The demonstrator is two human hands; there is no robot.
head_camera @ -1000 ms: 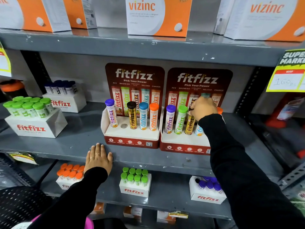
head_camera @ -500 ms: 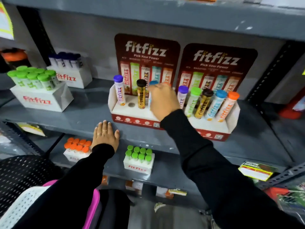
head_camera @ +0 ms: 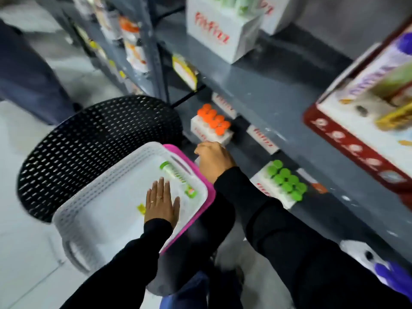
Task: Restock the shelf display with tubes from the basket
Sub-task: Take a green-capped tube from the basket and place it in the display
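A white perforated basket [head_camera: 89, 197] sits inside a pink one [head_camera: 208, 197]. One green-capped tube [head_camera: 176, 175] lies in it, beside a small yellow item [head_camera: 141, 208]. My left hand [head_camera: 160, 204] is spread flat over the basket's floor, just below the tube, holding nothing. My right hand [head_camera: 214, 159] hovers curled at the basket's far right rim; blur hides whether anything is in it. The red-based shelf display [head_camera: 347, 139] with upright tubes is at the right edge, badly blurred.
The baskets rest on a black perforated seat [head_camera: 89, 139]. On the lower shelf stand a box of orange-capped tubes [head_camera: 211, 121] and one of green-capped tubes [head_camera: 285, 181]. A white fitfizz box [head_camera: 218, 34] sits higher up. Another person's leg [head_camera: 26, 70] is at the left.
My view swung down and left from the display to the basket. My left hand left the shelf edge for the basket; my right hand dropped from the display tubes to the basket's rim.
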